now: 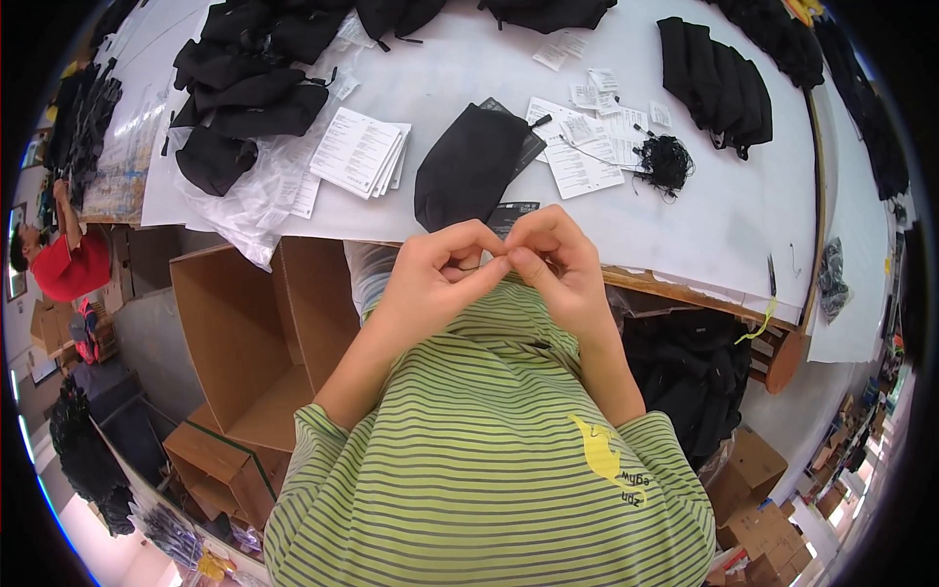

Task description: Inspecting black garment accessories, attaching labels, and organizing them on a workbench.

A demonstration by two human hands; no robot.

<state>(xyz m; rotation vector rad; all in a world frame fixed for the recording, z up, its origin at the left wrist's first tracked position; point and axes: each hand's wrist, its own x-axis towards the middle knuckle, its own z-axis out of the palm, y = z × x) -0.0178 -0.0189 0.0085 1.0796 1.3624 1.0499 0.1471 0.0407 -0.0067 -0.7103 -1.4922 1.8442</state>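
My left hand [435, 274] and my right hand [565, 269] meet at the table's front edge, thumbs and forefingers pinched fingertip to fingertip. What they pinch is too small to make out. Just beyond the fingers lies a black printed card tag [513, 210], partly hidden by my right hand. A black fabric pouch [469, 164] with a zipper pull rests on the table right ahead of my hands. Another dark card shows from under its right side. White printed cards [579, 166] lie beside it, next to a tangled bunch of black strings [665, 164].
Stacked white cards [354, 149] sit left of the pouch, by a clear plastic bag [230, 215]. Black pouches [259, 103] are heaped at the far left, more [714, 88] at the right. An open cardboard box [235, 333] stands below the table's left part. Someone in red [70, 269] is at far left.
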